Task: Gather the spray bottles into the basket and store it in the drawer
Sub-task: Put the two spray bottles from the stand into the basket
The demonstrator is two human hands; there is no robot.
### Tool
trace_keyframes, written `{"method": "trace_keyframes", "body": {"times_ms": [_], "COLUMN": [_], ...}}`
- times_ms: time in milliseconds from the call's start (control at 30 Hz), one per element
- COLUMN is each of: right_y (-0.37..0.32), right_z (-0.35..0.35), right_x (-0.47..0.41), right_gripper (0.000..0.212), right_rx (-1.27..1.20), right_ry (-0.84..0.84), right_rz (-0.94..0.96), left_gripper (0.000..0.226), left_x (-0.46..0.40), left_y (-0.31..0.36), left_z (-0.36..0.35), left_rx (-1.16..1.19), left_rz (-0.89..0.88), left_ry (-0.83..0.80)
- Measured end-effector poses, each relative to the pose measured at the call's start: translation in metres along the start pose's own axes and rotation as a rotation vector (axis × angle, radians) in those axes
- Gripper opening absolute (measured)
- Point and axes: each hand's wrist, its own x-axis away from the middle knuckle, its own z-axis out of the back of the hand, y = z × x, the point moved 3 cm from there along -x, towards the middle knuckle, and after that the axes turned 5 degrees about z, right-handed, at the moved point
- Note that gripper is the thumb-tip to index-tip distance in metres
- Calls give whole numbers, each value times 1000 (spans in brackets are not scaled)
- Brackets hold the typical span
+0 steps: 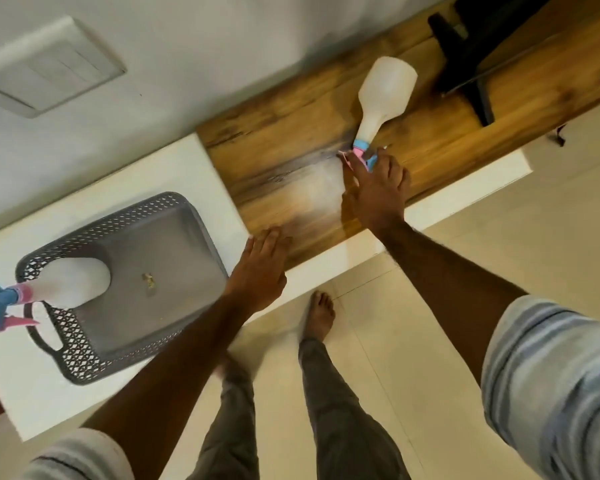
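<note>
— Nearest me, what's doing?

— My left hand [257,268] rests flat, fingers straight, on the table [329,271] edge beside the grey basket [174,220], where one spray bottle [73,282] already stands.

— And further out?

— My right hand [378,192] reaches the second spray bottle [385,95], upright on the wood panel [274,161], fingertips at its blue-pink trigger head [361,150].

— Gripping?

— I can't tell; the fingers hide it. It looks like light, stiff plastic, so I'd take the neck. The fill level is unreadable, and the drawer is out of sight.
</note>
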Motion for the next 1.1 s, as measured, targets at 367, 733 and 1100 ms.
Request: {"method": "trace_keyframes", "body": {"times_ms": [367, 733, 1100], "right_y": [-4, -50, -140], "right_z": [14, 30, 112], "right_x": [-35, 70, 137], "right_gripper": [35, 24, 8], "right_rx": [113, -377, -1488], "right_ry": [65, -85, -600], "right_rz": [117, 153, -20], "left_gripper": [71, 72, 108], "left_x": [-11, 4, 87], "left_y": [-6, -23, -87], "left_z": [-1, 56, 73], "left_rx": [-22, 332, 605], "left_rz": [30, 37, 72], "left_ry": [35, 296, 488]}}
